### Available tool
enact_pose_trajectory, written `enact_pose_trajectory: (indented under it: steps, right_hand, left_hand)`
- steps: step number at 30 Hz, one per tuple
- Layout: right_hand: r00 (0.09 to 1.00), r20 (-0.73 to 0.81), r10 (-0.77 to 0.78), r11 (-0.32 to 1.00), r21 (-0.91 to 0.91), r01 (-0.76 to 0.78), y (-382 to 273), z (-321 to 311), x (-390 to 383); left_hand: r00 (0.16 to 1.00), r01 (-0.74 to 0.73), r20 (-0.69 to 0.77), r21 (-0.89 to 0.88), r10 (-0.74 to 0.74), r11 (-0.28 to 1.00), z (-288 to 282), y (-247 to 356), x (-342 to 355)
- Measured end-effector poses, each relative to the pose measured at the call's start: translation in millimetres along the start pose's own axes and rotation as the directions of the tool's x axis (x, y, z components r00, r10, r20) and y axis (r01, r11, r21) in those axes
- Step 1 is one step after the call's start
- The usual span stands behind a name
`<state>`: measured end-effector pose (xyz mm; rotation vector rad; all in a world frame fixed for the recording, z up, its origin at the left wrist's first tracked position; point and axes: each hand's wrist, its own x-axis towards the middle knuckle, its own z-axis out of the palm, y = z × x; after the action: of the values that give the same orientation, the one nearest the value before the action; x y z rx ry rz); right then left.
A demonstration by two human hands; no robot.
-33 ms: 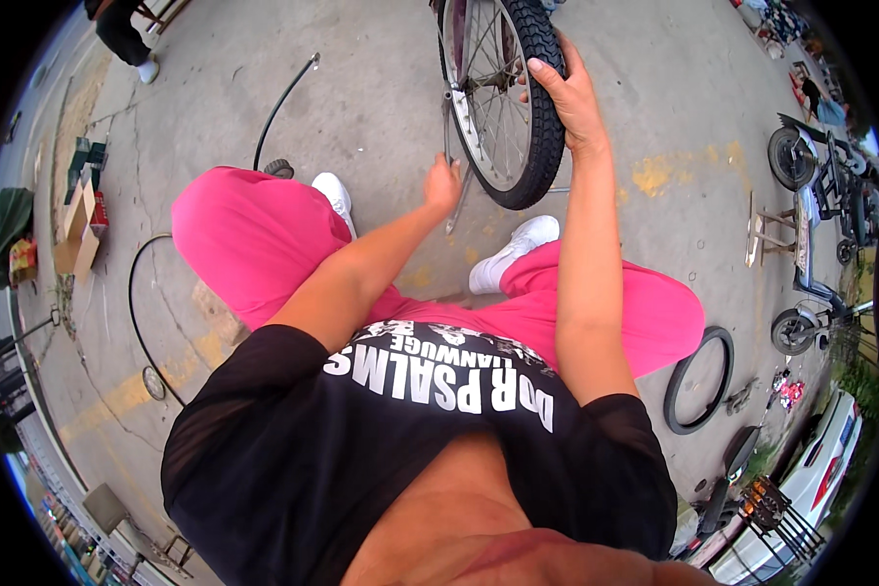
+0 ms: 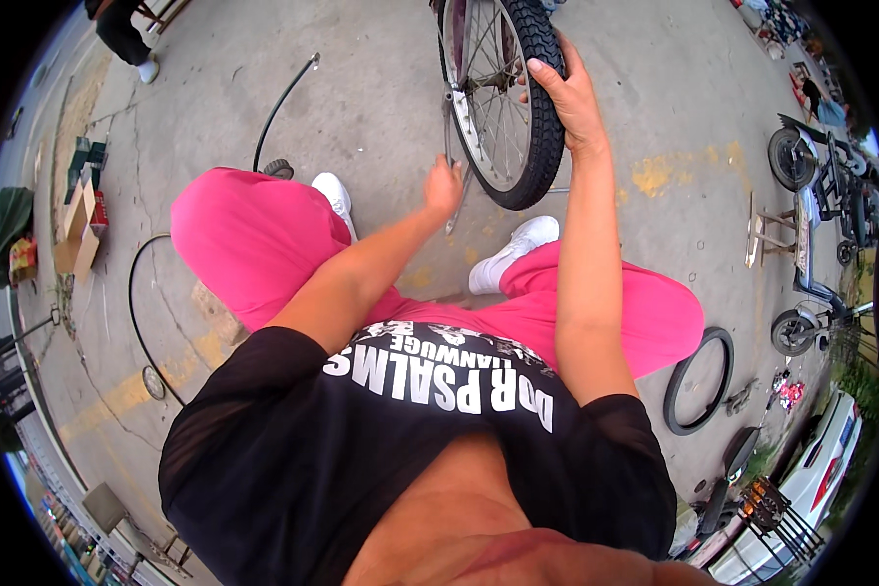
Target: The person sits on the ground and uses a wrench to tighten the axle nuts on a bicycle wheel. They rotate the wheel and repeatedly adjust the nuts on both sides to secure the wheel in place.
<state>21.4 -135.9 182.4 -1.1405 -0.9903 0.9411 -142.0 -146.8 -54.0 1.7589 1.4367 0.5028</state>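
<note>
A bicycle wheel (image 2: 503, 146) with a knobby black tire (image 2: 548, 127), silver rim and spokes stands upright before me. My right hand (image 2: 576, 103) is closed around the tire's right side, thumb on the tread and a fingertip showing by the rim. Left of the wheel, my left hand (image 2: 443, 188) is closed on a slim metal rod (image 2: 447, 127), whose far end meets a bracket beside the rim. Another metal bar (image 2: 454, 217) slants down past this hand; whether the two are one piece I cannot tell.
A loose tire (image 2: 699, 381) lies to the right, near parked electric scooters (image 2: 801, 264) and a small wooden stool (image 2: 774, 234). Left are a black hose (image 2: 281, 103), a thin black loop (image 2: 135, 303) and open cardboard boxes (image 2: 80, 230). A person's leg (image 2: 122, 34) shows at the far left.
</note>
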Motion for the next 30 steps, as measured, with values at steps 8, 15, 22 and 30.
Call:
enact_pose_trajectory:
  steps: [8, 15, 22, 30]
  right_hand:
    - [1.0, 0.005, 0.002, 0.999, -0.051, -0.002, 2, 0, 1]
    - [1.0, -0.002, -0.015, 1.0, -0.018, 0.014, 2, 0, 1]
    - [1.0, 0.004, -0.02, 1.0, -0.001, 0.02, 2, 2, 1]
    - [1.0, -0.012, -0.012, 1.0, -0.014, 0.012, 1, 0, 0]
  left_hand:
    - [1.0, -0.027, -0.012, -0.147, 0.025, 0.989, 9, 1, -16]
    - [0.996, -0.066, -0.072, -0.207, 0.052, 0.976, 8, 4, -17]
    - [0.996, -0.074, -0.06, -0.218, 0.063, 0.973, 8, 3, -14]
    - [0.997, -0.06, -0.063, -0.268, 0.044, 0.962, 15, 6, -11]
